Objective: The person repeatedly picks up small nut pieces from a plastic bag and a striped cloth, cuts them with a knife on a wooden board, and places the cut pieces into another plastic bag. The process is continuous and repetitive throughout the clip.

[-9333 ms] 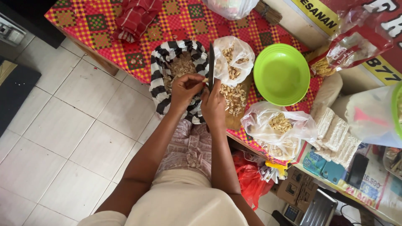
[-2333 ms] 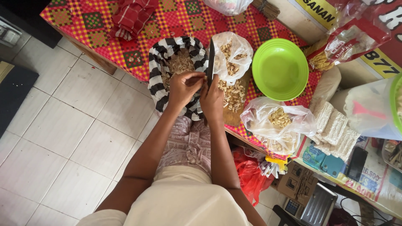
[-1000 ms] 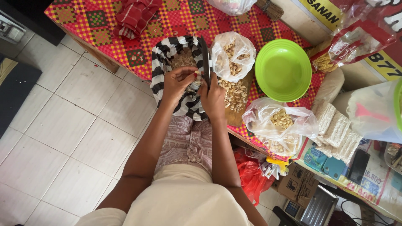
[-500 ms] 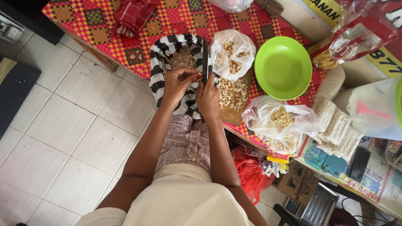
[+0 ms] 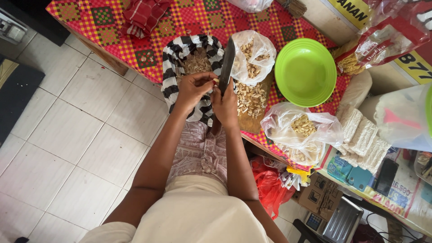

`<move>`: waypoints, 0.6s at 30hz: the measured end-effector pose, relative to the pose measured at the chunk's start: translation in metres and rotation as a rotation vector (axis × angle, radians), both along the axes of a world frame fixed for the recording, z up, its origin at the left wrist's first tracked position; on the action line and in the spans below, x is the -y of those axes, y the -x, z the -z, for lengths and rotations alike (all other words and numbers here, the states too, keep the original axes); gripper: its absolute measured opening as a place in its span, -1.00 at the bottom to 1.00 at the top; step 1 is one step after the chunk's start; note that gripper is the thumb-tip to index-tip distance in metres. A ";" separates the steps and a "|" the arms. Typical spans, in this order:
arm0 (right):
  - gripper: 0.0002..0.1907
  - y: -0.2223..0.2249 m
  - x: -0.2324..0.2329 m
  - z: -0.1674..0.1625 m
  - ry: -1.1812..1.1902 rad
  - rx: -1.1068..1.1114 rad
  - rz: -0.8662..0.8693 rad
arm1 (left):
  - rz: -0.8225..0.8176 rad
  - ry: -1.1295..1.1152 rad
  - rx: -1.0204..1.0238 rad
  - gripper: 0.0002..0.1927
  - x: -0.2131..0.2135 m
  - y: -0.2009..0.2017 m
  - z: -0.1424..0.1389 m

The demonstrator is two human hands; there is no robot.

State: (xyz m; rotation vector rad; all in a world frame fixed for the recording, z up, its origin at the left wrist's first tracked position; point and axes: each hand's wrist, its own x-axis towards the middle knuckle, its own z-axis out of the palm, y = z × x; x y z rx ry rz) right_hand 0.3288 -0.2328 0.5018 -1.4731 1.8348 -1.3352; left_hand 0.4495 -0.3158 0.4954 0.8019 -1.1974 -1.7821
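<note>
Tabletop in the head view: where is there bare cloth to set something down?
Bare checked tablecloth lies between the red cloth and the striped bag, and beyond that bag. It is crowded around the hands: knife, garlic bags, green bowl.

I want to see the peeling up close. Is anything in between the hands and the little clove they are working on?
No. The left hand pinches the small clove directly, and the right hand presses the knife blade against it. Nothing visible lies between them.
</note>
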 end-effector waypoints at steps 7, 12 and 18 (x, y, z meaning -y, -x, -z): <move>-0.69 -0.005 -0.004 -0.015 -0.032 0.289 -0.063 | 0.049 -0.103 -0.141 -0.78 0.002 -0.003 0.011; -0.70 -0.007 0.002 -0.015 -0.066 -0.117 0.061 | -0.055 -0.006 -0.170 -0.82 -0.002 0.001 0.010; -0.73 -0.006 -0.002 -0.015 -0.088 -0.154 0.057 | -0.012 -0.007 -0.117 -0.77 -0.001 -0.002 0.012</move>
